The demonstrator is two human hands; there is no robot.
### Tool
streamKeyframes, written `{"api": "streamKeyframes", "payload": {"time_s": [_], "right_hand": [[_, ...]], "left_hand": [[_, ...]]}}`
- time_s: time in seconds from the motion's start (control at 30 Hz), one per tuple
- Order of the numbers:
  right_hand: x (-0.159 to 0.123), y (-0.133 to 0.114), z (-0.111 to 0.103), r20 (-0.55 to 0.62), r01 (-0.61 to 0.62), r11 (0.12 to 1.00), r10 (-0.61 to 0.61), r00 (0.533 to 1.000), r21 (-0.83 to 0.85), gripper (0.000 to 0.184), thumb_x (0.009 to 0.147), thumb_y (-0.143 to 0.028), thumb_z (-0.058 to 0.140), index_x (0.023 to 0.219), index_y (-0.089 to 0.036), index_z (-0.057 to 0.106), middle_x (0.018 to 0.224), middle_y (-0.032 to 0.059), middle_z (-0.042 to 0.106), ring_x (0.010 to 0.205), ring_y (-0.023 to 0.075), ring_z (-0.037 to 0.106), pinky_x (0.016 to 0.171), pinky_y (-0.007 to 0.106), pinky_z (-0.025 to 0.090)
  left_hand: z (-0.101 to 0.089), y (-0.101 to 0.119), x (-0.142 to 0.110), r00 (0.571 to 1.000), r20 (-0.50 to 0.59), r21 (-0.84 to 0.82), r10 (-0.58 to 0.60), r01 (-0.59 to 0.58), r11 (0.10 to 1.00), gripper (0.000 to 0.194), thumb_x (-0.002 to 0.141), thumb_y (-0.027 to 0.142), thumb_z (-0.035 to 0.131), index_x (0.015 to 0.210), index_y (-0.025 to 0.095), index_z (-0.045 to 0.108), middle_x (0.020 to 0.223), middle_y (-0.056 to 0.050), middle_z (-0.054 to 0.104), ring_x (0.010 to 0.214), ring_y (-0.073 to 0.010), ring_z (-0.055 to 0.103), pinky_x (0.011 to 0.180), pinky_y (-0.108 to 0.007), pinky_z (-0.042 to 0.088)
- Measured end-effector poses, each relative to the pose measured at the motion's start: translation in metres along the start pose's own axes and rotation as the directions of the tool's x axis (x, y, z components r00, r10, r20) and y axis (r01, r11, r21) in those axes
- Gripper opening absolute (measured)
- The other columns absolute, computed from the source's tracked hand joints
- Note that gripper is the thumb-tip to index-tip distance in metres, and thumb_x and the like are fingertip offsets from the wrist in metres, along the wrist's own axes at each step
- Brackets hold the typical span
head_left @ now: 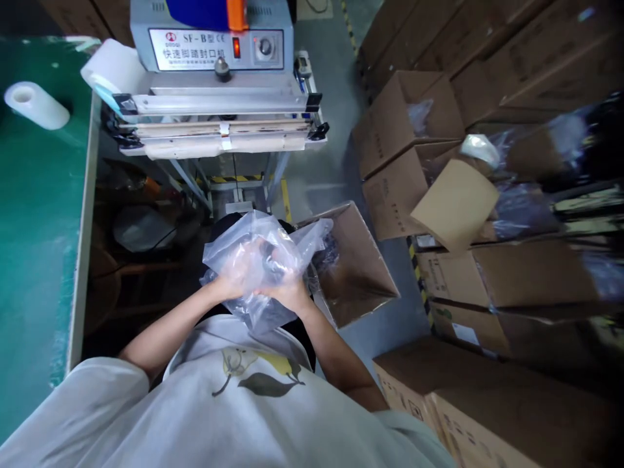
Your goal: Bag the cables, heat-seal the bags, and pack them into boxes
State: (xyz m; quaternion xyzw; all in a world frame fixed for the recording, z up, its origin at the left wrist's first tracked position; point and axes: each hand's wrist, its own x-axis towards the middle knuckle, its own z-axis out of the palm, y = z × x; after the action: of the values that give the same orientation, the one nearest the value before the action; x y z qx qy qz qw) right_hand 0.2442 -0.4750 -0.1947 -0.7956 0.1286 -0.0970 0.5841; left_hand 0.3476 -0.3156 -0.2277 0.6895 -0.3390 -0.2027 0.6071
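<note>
Bag [260,260] in both hands, over the person's lap — clear plastic, crumpled. The left hand [236,270] and the right hand [287,283] have their fingers curled on it, partly veiled by the film. Just beside the right hand stands an open box [363,276], some clear plastic [325,255] inside. Ahead is the sealer [214,49], its switch [236,48] glowing red — a green table [36,214] lies to the left.

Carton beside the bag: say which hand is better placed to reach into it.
Right hand, I'd judge: it holds the bag on the side nearer the carton; the left hand is farther across.
</note>
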Motion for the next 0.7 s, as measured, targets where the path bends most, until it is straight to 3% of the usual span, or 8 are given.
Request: {"api": "streamKeyframes", "payload": {"time_s": [0.17, 0.27, 0.4, 0.6, 0.7], "right_hand": [[-0.001, 0.02, -0.008, 0.018, 0.02, 0.993, -0.018, 1.0, -0.115, 0.082, 0.065, -0.064, 0.088, 0.131, -0.024, 0.06, 0.12, 0.0122, 0.067, 0.118, 0.0342, 0.065, 0.11, 0.056, 0.054], [-0.001, 0.021, -0.01, 0.016, 0.025, 0.991, -0.023, 1.0, -0.13, 0.076, 0.068, -0.061, 0.087, 0.13, -0.025, 0.06, 0.117, 0.0103, 0.068, 0.109, 0.0305, 0.068, 0.101, 0.052, 0.06], [0.001, 0.015, -0.008, 0.015, 0.065, 0.989, -0.063, 0.998, -0.13, 0.062, 0.078, -0.058, 0.08, 0.126, -0.025, 0.061, 0.112, 0.0089, 0.068, 0.101, 0.0276, 0.069, 0.095, 0.049, 0.062], [0.004, 0.019, -0.009, 0.014, 0.042, 0.978, -0.04, 0.999, -0.205, 0.054, 0.085, -0.053, 0.074, 0.127, -0.021, 0.063, 0.108, 0.0093, 0.069, 0.104, 0.0275, 0.068, 0.101, 0.048, 0.06], [0.001, 0.015, -0.014, 0.012, 0.071, 0.968, -0.07, 0.997, -0.24, 0.045, 0.09, -0.049, 0.069, 0.123, -0.019, 0.065, 0.104, 0.0092, 0.069, 0.102, 0.0279, 0.069, 0.1, 0.047, 0.06]], "left_hand": [[0.002, -0.001, 0.002, 0.987, 0.12, 0.109, 0.11, -0.123, 0.986, 0.079, 0.082, 0.062, 0.069, 0.149, 0.026, 0.048, 0.14, -0.016, 0.061, 0.124, -0.0356, 0.062, 0.11, -0.056, 0.05], [0.003, 0.007, 0.009, 0.976, 0.168, 0.14, 0.14, -0.164, 0.976, 0.068, 0.087, 0.053, 0.064, 0.148, 0.027, 0.049, 0.138, -0.015, 0.064, 0.124, -0.0338, 0.063, 0.112, -0.054, 0.05], [0.003, 0.011, 0.01, 0.967, 0.154, 0.212, 0.204, -0.234, 0.949, 0.061, 0.089, 0.05, 0.059, 0.144, 0.023, 0.054, 0.134, -0.017, 0.066, 0.128, -0.0363, 0.061, 0.115, -0.055, 0.047], [0.005, 0.004, 0.007, 0.973, 0.171, 0.276, 0.157, -0.2, 0.94, 0.067, 0.091, 0.049, 0.059, 0.15, 0.02, 0.049, 0.142, -0.017, 0.063, 0.134, -0.0354, 0.058, 0.118, -0.052, 0.045], [0.008, 0.004, 0.008, 0.978, 0.201, 0.418, 0.051, -0.133, 0.899, 0.066, 0.09, 0.047, 0.061, 0.147, 0.015, 0.052, 0.145, -0.02, 0.061, 0.137, -0.0376, 0.056, 0.12, -0.056, 0.042]]}}
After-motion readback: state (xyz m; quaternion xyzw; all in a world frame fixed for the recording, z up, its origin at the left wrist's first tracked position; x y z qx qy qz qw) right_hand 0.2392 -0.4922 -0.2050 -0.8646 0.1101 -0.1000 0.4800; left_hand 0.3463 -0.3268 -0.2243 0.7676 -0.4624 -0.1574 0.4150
